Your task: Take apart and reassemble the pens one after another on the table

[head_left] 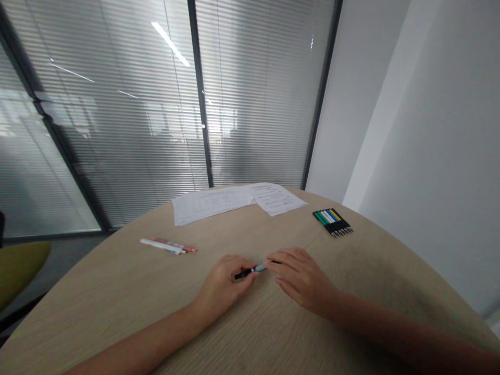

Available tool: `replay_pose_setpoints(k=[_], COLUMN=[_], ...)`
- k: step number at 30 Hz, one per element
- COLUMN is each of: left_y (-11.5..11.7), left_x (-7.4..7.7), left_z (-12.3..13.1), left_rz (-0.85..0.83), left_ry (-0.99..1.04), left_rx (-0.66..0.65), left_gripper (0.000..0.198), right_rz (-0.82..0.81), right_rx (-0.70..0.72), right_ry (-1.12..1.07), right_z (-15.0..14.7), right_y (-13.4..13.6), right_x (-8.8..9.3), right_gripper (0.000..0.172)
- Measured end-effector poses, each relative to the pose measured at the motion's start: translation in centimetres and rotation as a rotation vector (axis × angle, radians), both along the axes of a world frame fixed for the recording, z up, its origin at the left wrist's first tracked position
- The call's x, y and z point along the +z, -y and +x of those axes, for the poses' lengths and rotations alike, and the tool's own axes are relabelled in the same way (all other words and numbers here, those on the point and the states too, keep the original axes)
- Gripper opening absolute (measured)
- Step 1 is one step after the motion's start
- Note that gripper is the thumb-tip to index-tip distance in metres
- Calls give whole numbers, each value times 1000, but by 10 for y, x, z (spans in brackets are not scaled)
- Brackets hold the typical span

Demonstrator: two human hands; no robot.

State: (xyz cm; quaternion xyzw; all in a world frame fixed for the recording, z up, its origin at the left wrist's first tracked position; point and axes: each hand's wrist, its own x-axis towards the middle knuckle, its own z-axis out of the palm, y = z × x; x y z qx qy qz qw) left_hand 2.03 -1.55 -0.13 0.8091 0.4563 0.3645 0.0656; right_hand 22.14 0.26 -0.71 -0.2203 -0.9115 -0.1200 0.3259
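Observation:
A slim pen [258, 268] with a black end and a pale grey-blue middle lies slanted between my two hands, just over the wooden table [219, 344]. My left hand [224, 281] pinches its black end between thumb and fingers. At the pen's other end is my right hand [304, 281], palm down, its fingers stretched out over the pen and its thumb apart from them. The fingertips seem to touch the pen, and a dark bit of it shows between them. The right fingers partly hide that end.
Beyond my left hand lie a few white and pink pens [167, 246]. A row of several pens with green, white, blue and yellow parts [332, 222] sits at the right. Printed papers [213, 204] overlap at the far edge. A yellow-green chair [23, 265] stands at left.

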Motion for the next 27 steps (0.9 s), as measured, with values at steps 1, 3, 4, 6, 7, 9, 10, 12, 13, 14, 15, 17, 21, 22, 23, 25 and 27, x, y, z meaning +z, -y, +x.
replay_pose_setpoints(k=[1, 3, 4, 6, 7, 9, 10, 12, 13, 14, 15, 17, 21, 22, 23, 25, 27], left_y=[3, 7, 8, 9, 9, 9, 8, 7, 6, 4, 2, -3, -11, -12, -12, -12, -12], left_x=[0, -1, -1, -1, 0, 2, 3, 6, 6, 7, 7, 6, 0, -1, -2, -4, -5], left_z=[4, 11, 13, 16, 17, 16, 15, 10, 7, 3, 0, -7, -16, -18, -18, -19, -19], left_rz=[-59, -177, -226, -292, -306, -302, -286, -240, -215, -191, -163, -96, -35, -43, -56, -92, -127], left_ry=[26, 94, 123, 147, 142, 99, 62, -26, -74, -121, -170, -283, -417, -435, -454, -499, -538], left_rx=[9, 5, -5, -34, -51, -80, -88, -89, -84, -82, -83, -101, -75, -64, -56, -42, -30], left_gripper=[14, 14, 15, 15, 15, 15, 16, 19, 21, 22, 23, 27, 39, 42, 45, 50, 52], right_rz=[29, 73, 84, 97, 101, 96, 79, -17, -100, -211, -338, -623, -1161, -1277, -1378, -1542, -1662], right_rx=[11, 16, 16, 27, 39, 61, 63, 26, -10, -55, -95, -109, 104, 157, 202, 270, 325], right_ry=[30, 64, 71, 78, 85, 103, 100, 45, -13, -91, -187, -426, -937, -1041, -1134, -1248, -1257], right_z=[-2, -5, -5, -4, -3, 0, 2, 6, 9, 12, 16, 23, 39, 43, 46, 52, 56], right_y=[3, 6, 6, 5, 3, -1, -3, -9, -12, -17, -21, -32, -52, -56, -59, -63, -65], right_x=[0, -2, -3, -5, -6, -7, -8, -6, -4, -1, 2, 11, 28, 31, 33, 34, 34], right_gripper=[27, 25, 24, 23, 23, 24, 24, 23, 21, 19, 17, 17, 12, 11, 10, 4, 10])
